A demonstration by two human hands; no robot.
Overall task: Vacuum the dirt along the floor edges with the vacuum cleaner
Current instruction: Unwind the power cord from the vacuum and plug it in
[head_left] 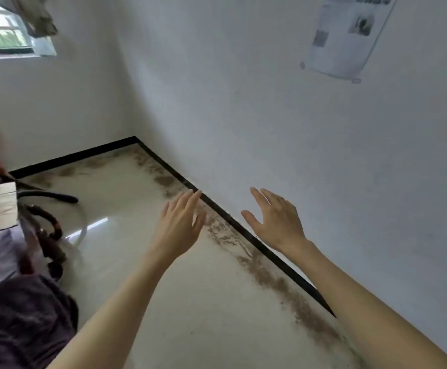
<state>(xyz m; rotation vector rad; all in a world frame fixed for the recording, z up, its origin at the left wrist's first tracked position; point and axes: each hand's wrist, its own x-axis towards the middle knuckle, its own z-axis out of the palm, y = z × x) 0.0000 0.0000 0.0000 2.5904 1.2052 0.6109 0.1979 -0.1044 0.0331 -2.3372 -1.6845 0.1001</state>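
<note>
Both the left hand and right hand hover spread wide, holding nothing, just beside the black baseboard. Dirt lies along the baseboard; the vacuum cleaner sits well apart from it, so the person should probably fetch its nozzle first.

Views: one only, the head camera; no second view shares the scene.
Position: worn on the person's head, above both outstretched forearms.
Facing: forward and down, tilted, toward the room corner where the black baseboard turns.
Nearness: left hand and right hand close up; the baseboard's corner farther off.
Edges: window top left, wall poster top right.
</note>
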